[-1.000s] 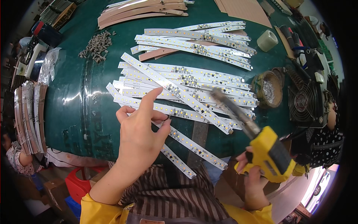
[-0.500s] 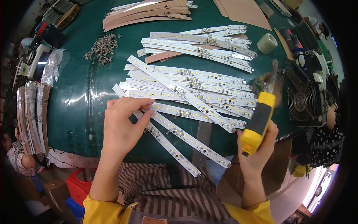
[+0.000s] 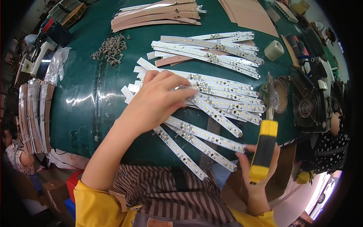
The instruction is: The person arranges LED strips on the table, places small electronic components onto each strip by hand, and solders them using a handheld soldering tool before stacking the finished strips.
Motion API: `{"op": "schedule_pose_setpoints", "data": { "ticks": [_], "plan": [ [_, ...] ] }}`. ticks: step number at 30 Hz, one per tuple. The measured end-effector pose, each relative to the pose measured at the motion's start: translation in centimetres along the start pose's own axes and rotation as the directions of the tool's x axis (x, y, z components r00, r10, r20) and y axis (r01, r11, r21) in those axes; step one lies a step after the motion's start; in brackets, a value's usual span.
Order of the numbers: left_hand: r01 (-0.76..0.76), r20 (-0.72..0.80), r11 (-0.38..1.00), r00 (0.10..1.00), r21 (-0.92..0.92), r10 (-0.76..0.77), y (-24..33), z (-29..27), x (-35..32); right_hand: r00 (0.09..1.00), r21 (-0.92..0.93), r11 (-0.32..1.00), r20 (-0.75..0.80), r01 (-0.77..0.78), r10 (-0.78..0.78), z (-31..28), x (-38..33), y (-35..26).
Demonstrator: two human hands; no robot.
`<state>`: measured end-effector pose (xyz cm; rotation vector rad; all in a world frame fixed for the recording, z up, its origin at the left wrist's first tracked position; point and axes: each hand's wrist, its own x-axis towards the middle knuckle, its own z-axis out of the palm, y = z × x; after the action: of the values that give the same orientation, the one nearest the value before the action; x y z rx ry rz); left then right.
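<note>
My left hand [image 3: 160,94] reaches over a pile of white LED strips [image 3: 227,92], its thumb and fingers pinched on the diagonal LED strip [image 3: 215,113] lying on top. In my right hand [image 3: 255,181] is a yellow and black soldering gun [image 3: 264,151], its long tip pointing away from me. My right thumb is at the end of a nearer LED strip [image 3: 211,136]. Two more strips, one of them the nearest LED strip [image 3: 181,153], fan out toward the table's front edge. My left hand hides part of the pile.
Beyond lies another group of LED strips [image 3: 211,51]. A heap of small grey parts [image 3: 110,49] sits farther left. Brown-backed strips [image 3: 157,15] lie at the back; more strips [image 3: 34,113] stand left. A whitish roll [image 3: 274,50] and a fan [image 3: 307,106] are right.
My left hand has moved away from me and right, onto the diagonal strip. One strip has shifted nearer to me, beside the other two. The soldering gun has come nearer and stands more upright.
</note>
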<state>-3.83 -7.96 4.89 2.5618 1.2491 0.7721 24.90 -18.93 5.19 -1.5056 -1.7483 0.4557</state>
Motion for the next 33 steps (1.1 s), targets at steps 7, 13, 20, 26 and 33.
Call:
{"op": "schedule_pose_setpoints", "data": {
  "ticks": [7, 13, 20, 26, 33],
  "plan": [
    [-0.015, 0.062, 1.000, 0.998, -0.027, 0.017, -0.4, 0.4, 0.4, 0.999, 0.098, 0.995, 0.031, -0.015, 0.012, 0.1, -3.9, 0.4],
    [-0.090, 0.043, 0.996, 0.995, 0.007, 0.090, -0.4, 0.4, 0.3, 0.996, 0.096, 0.991, 0.014, -0.094, 0.093, 0.8, -6.1, 1.1],
    [-0.239, -0.059, 0.965, 0.967, 0.112, 0.247, -0.4, 1.0, -0.3, 0.982, 0.149, 0.971, 0.018, -0.188, 0.187, 1.3, -6.3, 0.6],
    [-0.301, -0.139, 0.951, 0.941, 0.075, 0.309, 2.0, 0.8, -1.6, 0.987, -0.190, 0.978, 0.118, -0.082, 0.105, 1.3, -6.4, -0.8],
    [-0.334, -0.094, 0.940, 0.936, 0.066, 0.339, 3.2, 2.5, -3.0, 0.985, 0.017, 0.995, 0.141, -0.102, 0.098, 2.1, -6.9, -2.3]
  ]
}}
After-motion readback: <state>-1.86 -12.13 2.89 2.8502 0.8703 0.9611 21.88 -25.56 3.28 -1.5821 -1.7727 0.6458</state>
